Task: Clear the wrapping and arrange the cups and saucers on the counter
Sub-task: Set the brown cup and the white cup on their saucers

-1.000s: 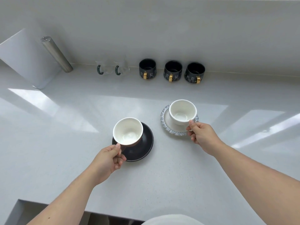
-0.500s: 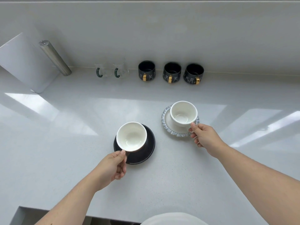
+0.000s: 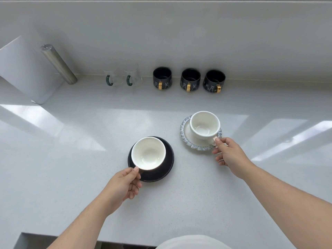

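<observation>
A cup with a white inside and dark outside rests over a black saucer near the counter's middle; my left hand pinches its handle at the near-left side. To the right, a white cup stands on a white saucer with a blue-grey patterned rim. My right hand grips that cup's handle at its near-right side. No wrapping is in view.
Along the back wall stand two clear glass mugs with green handles and three black mugs with gold handles. A metal cylinder and a white board lean at the back left. The counter's front edge runs below.
Both cups have shifted slightly away from me and to the right on their saucers, with my hands still on the handles; the left cup sits lower over the black saucer.
</observation>
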